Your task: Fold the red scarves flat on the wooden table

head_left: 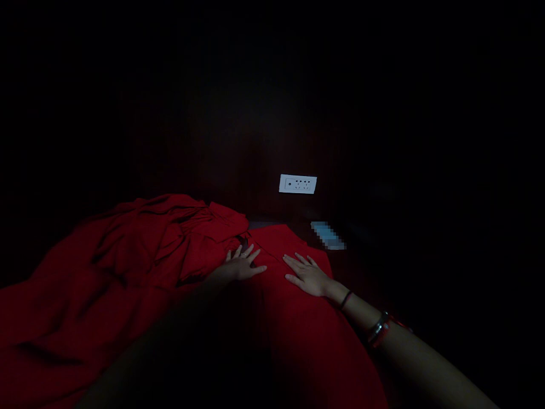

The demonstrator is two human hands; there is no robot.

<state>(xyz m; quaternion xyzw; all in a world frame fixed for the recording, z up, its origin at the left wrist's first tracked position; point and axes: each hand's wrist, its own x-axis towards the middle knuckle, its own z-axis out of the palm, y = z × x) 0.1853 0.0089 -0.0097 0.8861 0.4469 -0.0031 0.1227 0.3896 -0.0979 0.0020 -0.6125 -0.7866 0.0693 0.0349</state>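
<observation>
Red cloth (pixel 306 335) lies spread over a surface in front of me; I cannot make out whether it is a garment or a sheet. My left hand (pixel 243 264) rests on it with fingers spread, beside the gathered folds (pixel 187 238) on the left. To its right, my right hand (pixel 310 277) lies flat on the smoother part of the cloth, fingers stretched out. Nothing is held in either hand. A dark band and metal bracelets circle my right wrist and forearm. Shadow hides most of my left forearm.
A white socket panel (pixel 297 184) is set in the dark upright surface beyond the cloth. Right of the cloth lies a flat, blurred bluish rectangle (pixel 328 236), its kind unclear. More bunched red cloth (pixel 55 318) spreads to the left. Darkness hides the surroundings.
</observation>
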